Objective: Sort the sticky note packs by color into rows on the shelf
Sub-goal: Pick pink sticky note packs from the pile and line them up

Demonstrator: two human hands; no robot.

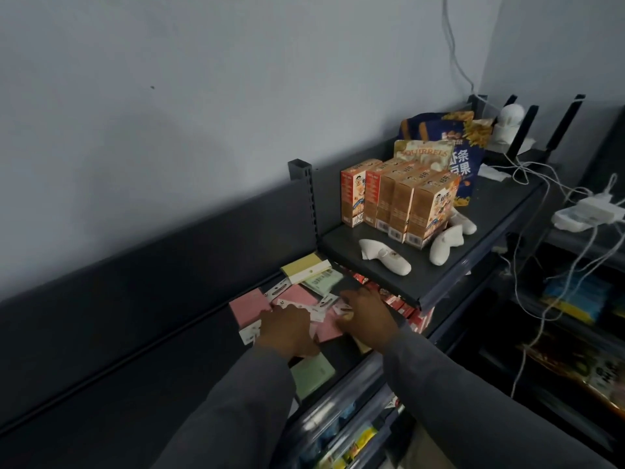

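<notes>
Nearest the camera, two grey sleeves reach forward over the dark shelf (135, 333), and a pale green pack (313, 374) lies alone just by the front lip, partly under the left wrist. The left hand (287, 331) rests palm-down on the jumble of packs, its fingers curled over a pink pack (326, 330); whether it truly grips it I cannot tell. The right hand (367, 314) lies beside it, fingers bent down onto the white header cards, and its hold is likewise hidden. Beyond the hands, two more pink packs (248, 308) sit side by side, then another green pack (319, 282), and farthest back a yellow pack (304, 267) near the upright post. Judging by this mix, the sorting is only begun: the pinks are gathering, but no clean rows exist, and the greens lie well apart. To the left the shelf runs long and bare, good room for laying rows; to the right a raised shelf edge (419, 299) with orange snack boxes (399, 201) overhangs closely, crowding the right hand.
</notes>
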